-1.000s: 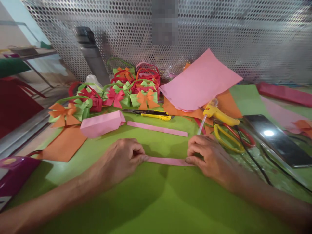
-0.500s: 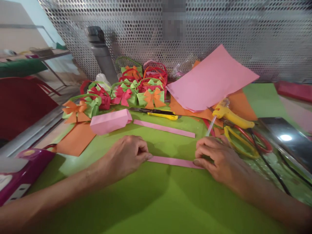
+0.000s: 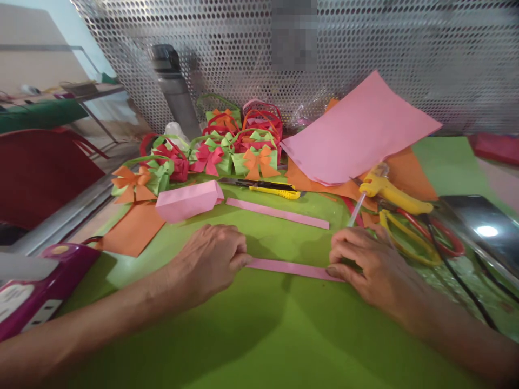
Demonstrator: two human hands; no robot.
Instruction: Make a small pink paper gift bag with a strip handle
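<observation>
A narrow pink paper strip (image 3: 290, 268) lies flat on the green table sheet (image 3: 259, 335). My left hand (image 3: 211, 259) pinches its left end with curled fingers. My right hand (image 3: 365, 259) presses down on its right end, fingers bent together. A second pink strip (image 3: 278, 213) lies a little farther back, untouched. A folded pink paper box (image 3: 187, 200) sits behind my left hand.
Several paper bows and baskets (image 3: 227, 151) crowd the back. A yellow utility knife (image 3: 267, 188), pink sheets (image 3: 357, 135), a yellow glue gun (image 3: 389, 194), scissors (image 3: 413, 232), a phone (image 3: 482, 227), an orange sheet (image 3: 132, 229), a grey bottle (image 3: 174, 86) and a magenta device (image 3: 36, 286) surround the hands.
Both hands keep hold of the strip's ends and have hardly moved on it. The view has drifted so everything sits slightly further right.
</observation>
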